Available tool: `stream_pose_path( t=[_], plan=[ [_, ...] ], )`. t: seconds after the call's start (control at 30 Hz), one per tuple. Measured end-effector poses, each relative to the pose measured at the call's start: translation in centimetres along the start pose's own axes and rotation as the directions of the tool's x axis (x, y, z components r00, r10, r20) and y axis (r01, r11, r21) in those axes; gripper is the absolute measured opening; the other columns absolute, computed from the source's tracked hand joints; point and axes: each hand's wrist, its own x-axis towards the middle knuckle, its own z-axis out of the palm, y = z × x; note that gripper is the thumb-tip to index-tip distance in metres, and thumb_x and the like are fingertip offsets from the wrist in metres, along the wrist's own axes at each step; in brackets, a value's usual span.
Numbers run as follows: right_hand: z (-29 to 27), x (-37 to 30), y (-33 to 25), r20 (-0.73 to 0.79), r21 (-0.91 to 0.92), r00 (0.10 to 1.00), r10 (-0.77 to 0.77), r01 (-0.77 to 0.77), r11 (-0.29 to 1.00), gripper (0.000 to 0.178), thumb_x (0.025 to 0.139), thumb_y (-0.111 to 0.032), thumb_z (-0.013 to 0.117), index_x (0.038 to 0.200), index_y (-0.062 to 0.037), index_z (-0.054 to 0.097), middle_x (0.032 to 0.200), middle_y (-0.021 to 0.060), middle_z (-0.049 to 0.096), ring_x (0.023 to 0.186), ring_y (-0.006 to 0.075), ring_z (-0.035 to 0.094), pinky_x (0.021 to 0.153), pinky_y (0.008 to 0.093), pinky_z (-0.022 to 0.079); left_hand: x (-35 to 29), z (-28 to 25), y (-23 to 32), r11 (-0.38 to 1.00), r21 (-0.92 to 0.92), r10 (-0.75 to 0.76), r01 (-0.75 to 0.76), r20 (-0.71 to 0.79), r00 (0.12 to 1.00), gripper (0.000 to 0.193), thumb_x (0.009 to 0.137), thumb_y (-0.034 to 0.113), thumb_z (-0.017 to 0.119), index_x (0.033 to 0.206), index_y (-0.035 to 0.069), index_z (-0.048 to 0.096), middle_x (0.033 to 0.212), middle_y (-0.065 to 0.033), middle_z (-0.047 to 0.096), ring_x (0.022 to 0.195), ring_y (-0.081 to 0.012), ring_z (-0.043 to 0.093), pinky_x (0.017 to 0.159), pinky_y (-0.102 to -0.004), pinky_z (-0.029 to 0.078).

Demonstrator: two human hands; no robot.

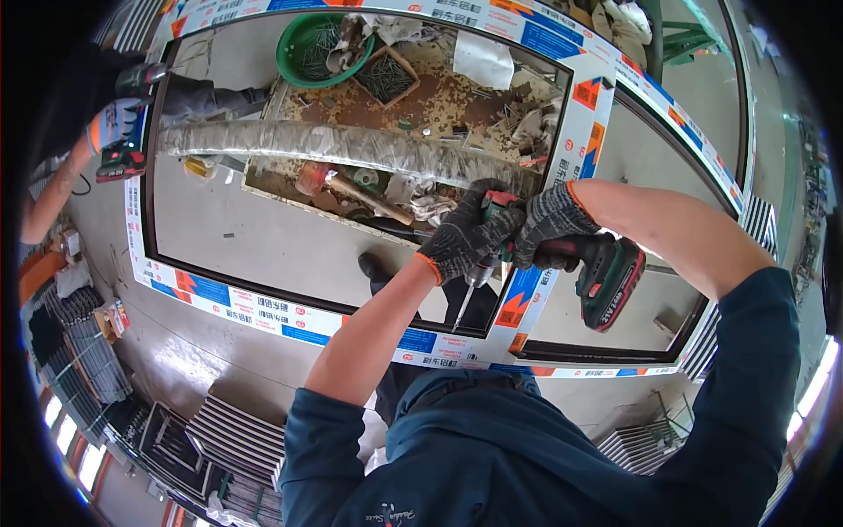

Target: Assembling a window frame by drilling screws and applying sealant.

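My right hand (549, 227), in a dark grey knitted glove with an orange cuff, is wrapped round the grip of a red and green cordless drill (609, 281). My left hand (465, 235), gloved alike, is closed over the front of the drill's body. A long thin bit (463, 307) runs down from the chuck; its tip is at the inner edge of the near rail of a window frame (413, 339), close to the corner with the upright bar. I cannot tell whether the tip touches. Printed white, blue and orange film covers the frame.
Under the frame a worktable (421, 176) holds a green bowl (325, 51) of screws, a square box (386, 77) of screws and a hammer (369, 198). A wrapped bar (342, 147) crosses it. At left, another person's gloved hand (114, 126) holds a drill. Stacked profiles (233, 430) lie behind.
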Motion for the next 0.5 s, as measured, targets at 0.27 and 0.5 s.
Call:
stream_pose_path(
  t=[0.27, 0.5],
  plan=[
    [0.2, 0.2, -1.5, 0.123, 0.163, 0.982, 0.146, -0.166, 0.973, 0.017, 0.085, -0.024, 0.066, 0.088, -0.0074, 0.061, 0.061, 0.0063, 0.058, 0.047, 0.0176, 0.055, 0.046, 0.0352, 0.048, 0.3, -1.4, -1.8, 0.998, -0.055, 0.018, -0.015, 0.063, 0.998, 0.056, 0.089, 0.032, 0.066, 0.132, 0.008, 0.039, 0.114, -0.0075, 0.059, 0.104, -0.0142, 0.056, 0.090, -0.0300, 0.048],
    [-0.4, 0.5, -1.7, 0.110, 0.183, 0.977, 0.183, -0.201, 0.962, 0.015, 0.087, -0.020, 0.065, 0.087, -0.0052, 0.060, 0.060, 0.0067, 0.057, 0.047, 0.0180, 0.056, 0.044, 0.0356, 0.048, 0.4, -1.5, -1.9, 0.990, -0.140, 0.010, 0.004, 0.099, 0.995, 0.058, 0.089, 0.034, 0.066, 0.133, 0.009, 0.039, 0.115, -0.0065, 0.058, 0.105, -0.0136, 0.055, 0.090, -0.0308, 0.047]
  ],
)
